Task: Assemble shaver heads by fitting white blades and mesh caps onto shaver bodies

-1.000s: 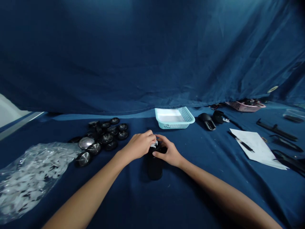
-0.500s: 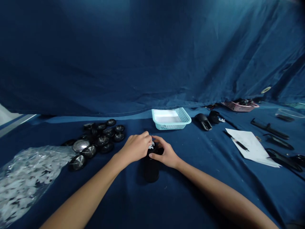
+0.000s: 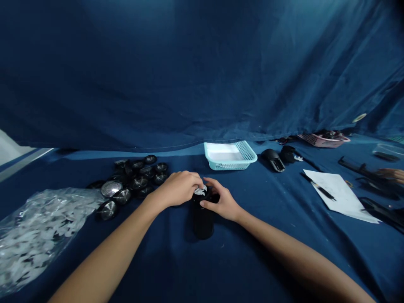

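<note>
Fingertips of my left hand are closed on a small white plastic piece, which I hold at the top end of a long black housing. That housing sits mid-bench, its rounded end toward the near edge. My right hand is curved in a partly open C, thumb and forefinger gripping the housing's upper end.

Toward the left edge of the bench I see black round parts in a heap, one silver-faced, and at the near left corner a clear plastic bag of white pieces. Near the far edge stands a light-blue basket, with a black mouse-shaped shell to its right and a pink basket farther along. White paper lies toward the right edge; beyond it a co-worker's hand is by black strips, its hold too blurred for me to tell.
</note>
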`<state>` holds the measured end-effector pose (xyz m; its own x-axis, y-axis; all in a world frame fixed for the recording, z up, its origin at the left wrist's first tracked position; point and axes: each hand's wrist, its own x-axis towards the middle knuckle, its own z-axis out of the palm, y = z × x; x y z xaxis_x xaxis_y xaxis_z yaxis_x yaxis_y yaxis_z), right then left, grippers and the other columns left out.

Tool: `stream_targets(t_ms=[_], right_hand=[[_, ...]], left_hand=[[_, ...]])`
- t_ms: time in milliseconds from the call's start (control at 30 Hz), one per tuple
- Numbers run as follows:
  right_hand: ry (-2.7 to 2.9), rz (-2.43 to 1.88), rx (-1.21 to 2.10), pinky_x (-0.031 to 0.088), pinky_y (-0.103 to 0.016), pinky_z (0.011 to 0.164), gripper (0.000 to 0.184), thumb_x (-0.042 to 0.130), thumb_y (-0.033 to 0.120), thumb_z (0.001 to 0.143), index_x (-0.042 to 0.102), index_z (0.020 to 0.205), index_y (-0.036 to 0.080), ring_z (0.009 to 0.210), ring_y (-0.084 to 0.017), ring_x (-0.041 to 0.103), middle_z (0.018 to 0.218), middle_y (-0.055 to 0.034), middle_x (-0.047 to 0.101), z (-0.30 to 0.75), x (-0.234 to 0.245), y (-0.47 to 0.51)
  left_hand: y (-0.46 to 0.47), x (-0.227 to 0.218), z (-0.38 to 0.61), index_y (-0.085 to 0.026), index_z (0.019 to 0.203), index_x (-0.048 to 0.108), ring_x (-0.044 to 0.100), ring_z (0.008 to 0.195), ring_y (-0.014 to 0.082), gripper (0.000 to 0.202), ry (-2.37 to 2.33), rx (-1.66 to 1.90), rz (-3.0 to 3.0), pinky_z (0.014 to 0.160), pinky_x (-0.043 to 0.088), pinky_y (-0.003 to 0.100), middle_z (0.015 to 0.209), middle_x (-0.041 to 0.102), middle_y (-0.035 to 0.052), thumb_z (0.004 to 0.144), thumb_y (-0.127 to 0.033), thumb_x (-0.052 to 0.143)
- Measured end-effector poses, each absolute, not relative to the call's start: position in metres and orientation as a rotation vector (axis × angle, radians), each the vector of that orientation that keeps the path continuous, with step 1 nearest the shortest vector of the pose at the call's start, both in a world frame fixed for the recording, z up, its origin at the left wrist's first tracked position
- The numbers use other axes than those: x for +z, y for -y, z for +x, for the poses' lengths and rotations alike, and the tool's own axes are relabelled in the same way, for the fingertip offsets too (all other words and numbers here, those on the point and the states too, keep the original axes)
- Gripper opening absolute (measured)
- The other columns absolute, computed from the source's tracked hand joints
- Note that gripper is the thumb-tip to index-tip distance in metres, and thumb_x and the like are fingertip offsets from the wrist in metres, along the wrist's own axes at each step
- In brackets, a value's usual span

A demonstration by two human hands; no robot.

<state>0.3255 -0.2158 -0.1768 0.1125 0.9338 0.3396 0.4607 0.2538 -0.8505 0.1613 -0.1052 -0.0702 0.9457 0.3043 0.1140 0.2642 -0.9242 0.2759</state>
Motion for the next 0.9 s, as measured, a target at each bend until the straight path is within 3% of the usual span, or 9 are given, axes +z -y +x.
stream_targets(t_ms=[167,333,633,900], right_hand=[[1.514,-1.357,0.583,0.047,-0.039,0.090,0.075,0.077,0.032,0.073,0.042,0.138,0.025,0.109,-0.024,0.059,0.124,-0.0091,0.059,0.3248,-0.1766,0.2159],[1.518,-1.337,0.584,0.047,-0.039,0.091,0.072,0.076,0.030,0.074,0.042,0.138,0.025,0.112,-0.024,0.058,0.124,-0.0082,0.060,0.3241,-0.1749,0.2161],[1.498,-1.334,0.603,0.048,-0.039,0.091,0.078,0.076,0.032,0.075,0.036,0.141,0.026,0.108,-0.023,0.059,0.124,-0.0085,0.059,0.3249,-0.1801,0.2150],[1.475,-1.338,0.634,0.048,-0.041,0.092,0.087,0.077,0.031,0.074,0.027,0.145,0.026,0.106,-0.023,0.060,0.125,-0.0096,0.058,0.3244,-0.1793,0.2153]], left_hand=[[0.0948,-0.0731,0.1584,-0.030,0.093,0.071,0.065,0.094,0.0174,0.027,-0.391,0.228,2.827,0.075,0.043,0.025,0.102,0.071,-0.0047,0.085,-0.012,0.053],[0.0953,-0.0715,0.1577,-0.027,0.095,0.064,0.065,0.085,0.0154,0.018,-0.414,0.217,2.757,0.065,0.041,0.023,0.095,0.070,-0.0052,0.083,-0.015,0.060],[0.0947,-0.0743,0.1582,-0.032,0.105,0.070,0.065,0.087,0.0170,0.020,-0.370,0.255,2.791,0.075,0.045,0.024,0.099,0.070,-0.0018,0.089,-0.027,0.058],[0.0983,-0.0751,0.1617,-0.031,0.098,0.074,0.065,0.086,0.0164,0.019,-0.361,0.269,2.846,0.074,0.045,0.024,0.095,0.072,-0.0024,0.089,-0.025,0.058]])
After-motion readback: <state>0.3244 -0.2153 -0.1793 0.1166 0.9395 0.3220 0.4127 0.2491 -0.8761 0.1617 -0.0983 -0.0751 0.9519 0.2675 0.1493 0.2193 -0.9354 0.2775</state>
